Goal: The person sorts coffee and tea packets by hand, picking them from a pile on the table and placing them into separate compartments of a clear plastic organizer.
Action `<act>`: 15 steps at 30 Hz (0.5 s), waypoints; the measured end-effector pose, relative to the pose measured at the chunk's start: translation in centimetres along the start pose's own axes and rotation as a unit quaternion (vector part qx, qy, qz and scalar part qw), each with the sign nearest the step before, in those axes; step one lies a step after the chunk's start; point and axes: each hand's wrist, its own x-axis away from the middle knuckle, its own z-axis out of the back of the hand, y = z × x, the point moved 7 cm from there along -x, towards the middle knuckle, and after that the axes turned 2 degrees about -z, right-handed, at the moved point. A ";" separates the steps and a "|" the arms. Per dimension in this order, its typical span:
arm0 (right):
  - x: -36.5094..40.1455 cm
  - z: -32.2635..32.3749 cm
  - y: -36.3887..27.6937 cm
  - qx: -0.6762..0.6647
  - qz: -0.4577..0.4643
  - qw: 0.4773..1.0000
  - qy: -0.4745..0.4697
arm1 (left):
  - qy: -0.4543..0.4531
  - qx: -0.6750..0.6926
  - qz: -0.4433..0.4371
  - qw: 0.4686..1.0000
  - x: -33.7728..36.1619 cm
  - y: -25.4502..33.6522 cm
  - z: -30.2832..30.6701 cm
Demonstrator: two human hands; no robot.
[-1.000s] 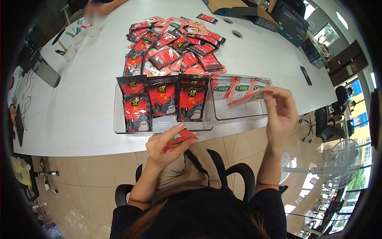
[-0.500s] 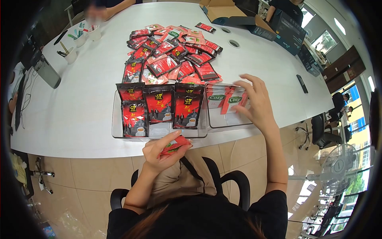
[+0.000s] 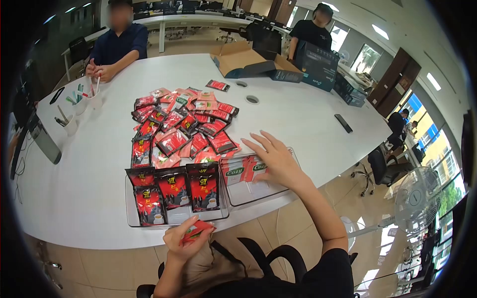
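My left hand (image 3: 180, 243) is closed round red-and-green sachets (image 3: 198, 229), low in front of the table's near edge. Over the right clear tray (image 3: 248, 199), my right hand (image 3: 280, 166) has its fingers spread, with the thumb overlapping the pink Cozy tea sachets (image 3: 235, 171) that stand upright inside. Beside it, the left clear tray (image 3: 179, 217) holds black-and-red G7 coffee sachets (image 3: 204, 191) standing in three columns. Just behind both trays lies a mixed pile of coffee and tea sachets (image 3: 174, 141).
Cups with pens (image 3: 70, 127) and a grey bottle (image 3: 45, 141) stand at the left. A seated person (image 3: 119, 47) is at the far left side; another person (image 3: 313, 32) stands behind an opened cardboard box (image 3: 243, 58). A black remote-like object (image 3: 343, 123) lies at the right.
My view has tilted up, so the table sits lower and both people show more fully. My right hand stays over the tea tray, fingers spread; my left still holds the red-and-green sachets.
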 end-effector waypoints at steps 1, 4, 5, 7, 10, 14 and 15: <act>0.0 0.0 -0.1 0.003 -0.003 1.000 -0.004 | -0.009 0.000 0.000 1.000 0.0 0.1 0.0; -0.1 -0.1 -0.2 0.007 -0.005 1.000 -0.009 | -0.034 0.002 0.007 0.999 0.8 0.1 0.3; 0.0 -0.1 -0.1 0.008 -0.006 1.000 -0.010 | -0.038 0.008 0.006 0.999 1.4 -0.4 0.3; 0.3 0.2 -0.2 0.005 -0.002 1.000 -0.002 | -0.039 0.033 -0.007 0.999 2.2 -0.7 -0.1; 1.1 1.1 -0.6 -0.017 -0.008 0.999 0.029 | -0.025 0.113 0.011 0.993 1.9 -0.7 -0.6; 1.7 2.8 -2.4 -0.038 -0.015 0.994 0.098 | -0.057 0.115 0.020 0.991 0.8 -0.7 -0.8; 1.6 3.4 -2.9 -0.035 -0.010 0.992 0.118 | -0.085 0.113 0.022 0.990 0.9 -0.9 -0.9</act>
